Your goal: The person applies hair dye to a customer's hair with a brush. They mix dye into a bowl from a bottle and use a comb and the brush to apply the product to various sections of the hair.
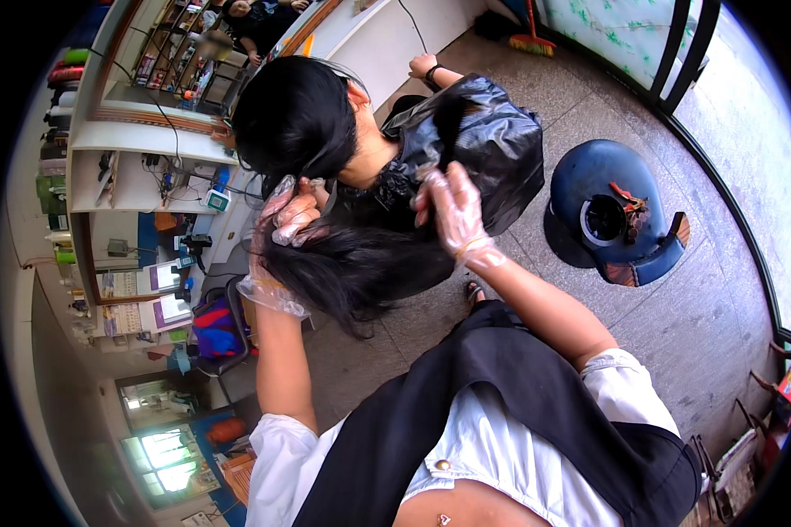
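Note:
A person with long black hair (296, 118) sits before me in a black plastic cape (501, 145). My left hand (293, 214), in a clear plastic glove, is closed on a length of the hair (356, 263) behind the head. A similar glove covers my right hand (451, 207), raised over the cape at the seated person's back. Its fingers hold a dark, blurred tool with bristles or teeth (455, 125), seemingly a comb or brush. Strands hang between my two hands and below my left hand.
Right of the person stands a blue padded stool (606, 165) with a black bowl (603, 219) and small items on it. Shelves with cables (138, 178) and mirrors line the left side. Glass doors (633, 39) and a broom (531, 45) are at the upper right.

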Tool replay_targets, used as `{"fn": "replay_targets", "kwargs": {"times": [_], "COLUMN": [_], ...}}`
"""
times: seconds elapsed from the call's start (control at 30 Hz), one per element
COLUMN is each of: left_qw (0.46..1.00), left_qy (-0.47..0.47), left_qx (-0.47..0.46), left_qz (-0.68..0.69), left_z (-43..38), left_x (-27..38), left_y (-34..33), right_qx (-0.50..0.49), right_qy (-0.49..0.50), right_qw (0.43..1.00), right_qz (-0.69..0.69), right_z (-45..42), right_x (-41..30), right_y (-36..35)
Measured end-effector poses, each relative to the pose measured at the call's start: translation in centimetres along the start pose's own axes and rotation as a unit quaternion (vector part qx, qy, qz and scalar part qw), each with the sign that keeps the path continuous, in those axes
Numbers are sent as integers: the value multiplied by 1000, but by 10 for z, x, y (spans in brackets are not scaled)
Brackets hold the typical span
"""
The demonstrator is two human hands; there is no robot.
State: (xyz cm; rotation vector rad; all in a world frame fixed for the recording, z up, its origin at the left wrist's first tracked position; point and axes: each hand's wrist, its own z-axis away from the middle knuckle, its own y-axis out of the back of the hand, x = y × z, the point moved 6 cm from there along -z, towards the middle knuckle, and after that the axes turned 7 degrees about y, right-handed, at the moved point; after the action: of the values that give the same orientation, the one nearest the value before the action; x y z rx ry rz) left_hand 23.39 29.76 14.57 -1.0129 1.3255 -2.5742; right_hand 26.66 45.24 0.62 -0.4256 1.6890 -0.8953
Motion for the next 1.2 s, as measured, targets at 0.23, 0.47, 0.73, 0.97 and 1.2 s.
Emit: {"fn": "replay_targets", "kwargs": {"times": [0.23,0.47,0.73,0.97,1.2], "left_qw": [1000,998,999,999,997], "left_qy": [-7,56,35,35,58], "left_qx": [-1,-33,-12,-5,-38], "left_qz": [16,25,31,12,37], "left_z": [-3,-6,6,8,1], "left_x": [6,11,15,20,16], "left_y": [-8,-1,7,16,3], "right_qx": [-19,11,10,-33,14], "right_qy": [-6,88,78,95,72], "right_qw": [983,969,970,937,949], "right_qz": [183,230,230,336,307], "right_z": [8,6,28,25,-4], "right_x": [55,59,49,36,29], "right_y": [-25,-47,-61,-83,-62]}}
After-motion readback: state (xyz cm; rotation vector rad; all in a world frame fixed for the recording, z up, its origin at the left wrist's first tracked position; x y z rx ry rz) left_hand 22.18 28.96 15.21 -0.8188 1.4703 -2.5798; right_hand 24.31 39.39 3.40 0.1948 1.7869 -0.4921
